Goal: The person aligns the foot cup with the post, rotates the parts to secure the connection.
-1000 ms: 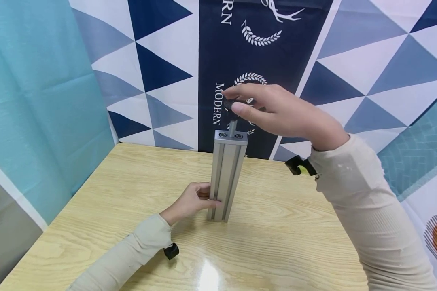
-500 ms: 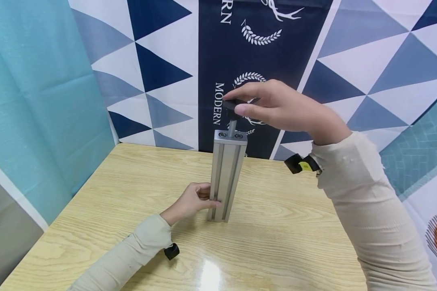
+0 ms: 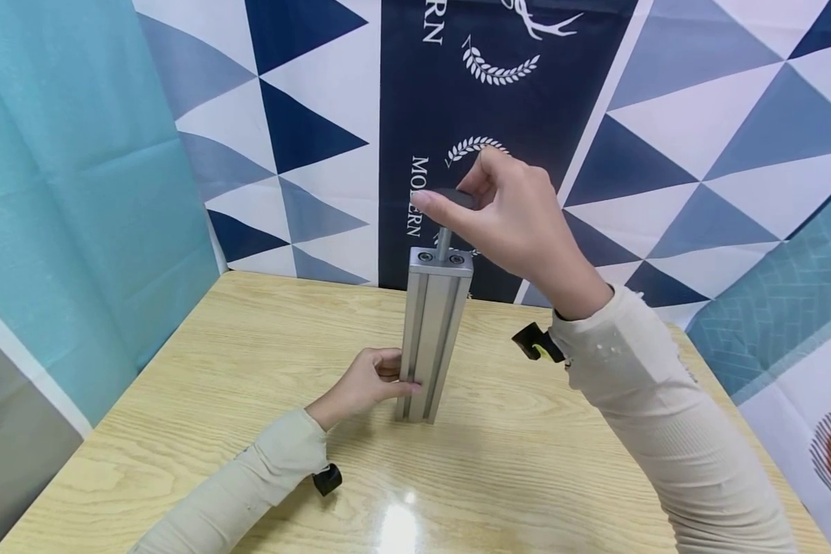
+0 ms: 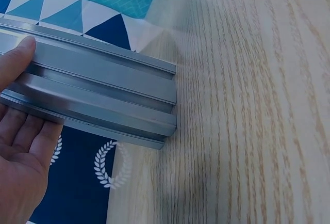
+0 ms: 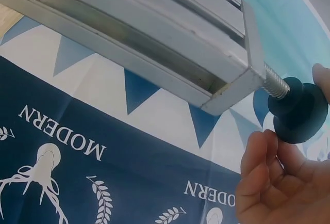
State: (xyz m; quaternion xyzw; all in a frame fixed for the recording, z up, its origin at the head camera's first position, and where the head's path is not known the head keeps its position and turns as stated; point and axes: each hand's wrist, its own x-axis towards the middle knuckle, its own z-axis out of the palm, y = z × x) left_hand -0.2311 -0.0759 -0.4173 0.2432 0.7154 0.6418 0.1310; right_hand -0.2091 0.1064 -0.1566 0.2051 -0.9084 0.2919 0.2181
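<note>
An aluminium extrusion profile point(image 3: 432, 346) with long grooves stands upright on the table. Low on its left side, my left hand point(image 3: 363, 382) grips it, thumb across the front face and fingers behind. A metal end plate point(image 3: 441, 261) with two screws caps its top. From this plate rises the threaded stem point(image 5: 276, 82) of a levelling foot point(image 5: 299, 109), which has a round black base. My right hand point(image 3: 512, 211) pinches that base, thumb on the near side and curled fingers on the far right. In the right wrist view, bare thread shows between plate and base.
The light wood table point(image 3: 305, 331) carries the profile near its middle. Close behind hangs a patterned cloth point(image 3: 325, 115), and a teal curtain point(image 3: 76, 177) borders the left. Both sleeves bear a black clip, one of them the right clip point(image 3: 536, 342).
My right hand has turned round the foot's base: the thumb has swung left across its front, the fingers have curled in at the right, and the wrist has dropped leftward. The left hand stays put.
</note>
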